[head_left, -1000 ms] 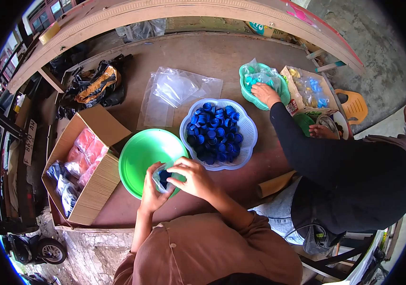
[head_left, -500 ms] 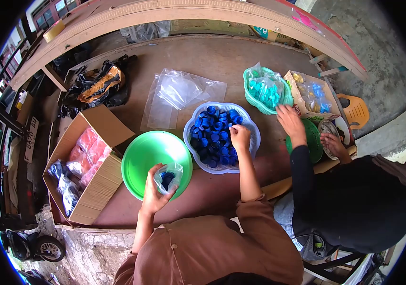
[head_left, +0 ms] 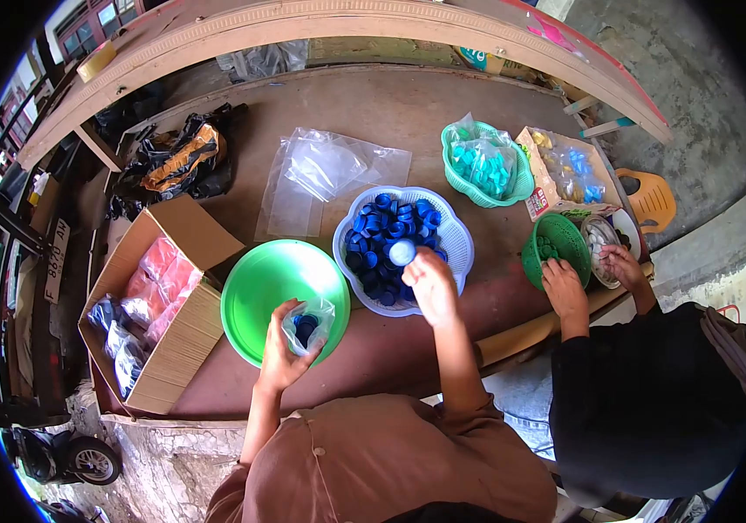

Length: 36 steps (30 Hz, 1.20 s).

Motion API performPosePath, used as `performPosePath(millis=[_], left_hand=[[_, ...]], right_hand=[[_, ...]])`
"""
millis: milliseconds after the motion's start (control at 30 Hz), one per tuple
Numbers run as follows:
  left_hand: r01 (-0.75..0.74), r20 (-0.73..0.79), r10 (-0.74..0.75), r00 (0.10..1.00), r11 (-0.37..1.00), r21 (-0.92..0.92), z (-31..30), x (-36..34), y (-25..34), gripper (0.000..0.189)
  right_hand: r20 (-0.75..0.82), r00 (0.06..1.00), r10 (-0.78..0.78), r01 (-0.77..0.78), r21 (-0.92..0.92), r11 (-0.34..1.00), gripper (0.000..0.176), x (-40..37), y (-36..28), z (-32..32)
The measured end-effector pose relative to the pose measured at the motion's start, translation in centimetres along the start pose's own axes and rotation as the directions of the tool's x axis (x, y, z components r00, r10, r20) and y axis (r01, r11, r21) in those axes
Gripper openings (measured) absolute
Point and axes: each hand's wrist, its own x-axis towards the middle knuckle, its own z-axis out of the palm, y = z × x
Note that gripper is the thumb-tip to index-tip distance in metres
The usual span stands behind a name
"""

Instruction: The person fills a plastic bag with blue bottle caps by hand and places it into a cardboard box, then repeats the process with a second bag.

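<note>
My left hand (head_left: 280, 359) grips a small clear plastic bag (head_left: 320, 317), its mouth held wide, with dark blue caps (head_left: 305, 328) inside. Bag and hand are over the near right rim of a green basin (head_left: 242, 301). Above the near right part of a pale blue basket (head_left: 464, 253), my right hand (head_left: 434, 283) pinches a blue bottle cap (head_left: 402, 253), its flat lighter face toward me. Many loose blue caps (head_left: 381, 222) fill that basket.
Left of the basin stands a cardboard box (head_left: 185, 340) of bagged red and blue pieces. Flat clear bags (head_left: 329, 166) lie behind. A co-worker's hands (head_left: 569, 292) are at a green basket (head_left: 530, 261) and a small bowl on the right. A turquoise basket (head_left: 521, 183) holds bagged turquoise pieces.
My right hand has lifted a blue cap and moved toward me and slightly left. My left hand stays with the bag. The co-worker's nearer hand has come down to the green basket.
</note>
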Motion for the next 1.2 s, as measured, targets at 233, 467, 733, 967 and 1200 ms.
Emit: performPosePath(millis=[233, 467, 733, 967, 1200], left_hand=[[0.009, 0.007, -0.009, 1.0, 1.0, -0.009, 0.1, -0.1, -0.4, 0.071], [0.009, -0.018, -0.01, 1.0, 0.999, -0.047, -0.2, -0.2, 0.0, 0.07], [-0.009, -0.005, 0.009, 1.0, 1.0, 0.015, -0.1, 0.0, -0.7, 0.072], [0.023, -0.008, -0.023, 1.0, 1.0, 0.01, -0.3, -0.1, -0.4, 0.072], [0.006, 0.001, -0.006, 1.0, 1.0, -0.013, 0.0, 0.1, -0.2, 0.072]], right_hand=[[0.591, 0.805, -0.05, 0.58, -0.768, 0.271, 0.011, -3.4, 4.5, 7.0], [0.257, 0.952, -0.165, 0.3, -0.887, 0.35, 0.008, 0.9, 3.4, 2.0], [-0.087, 0.913, -0.398, -0.144, -0.983, -0.117, 0.026, 8.4, 2.9, -10.7], [-0.209, 0.898, -0.388, -0.098, -0.953, 0.286, 0.027, 7.6, 3.5, -10.6], [-0.396, 0.916, -0.071, -0.201, -0.604, 0.771, 0.025, 3.1, 0.6, -7.5]])
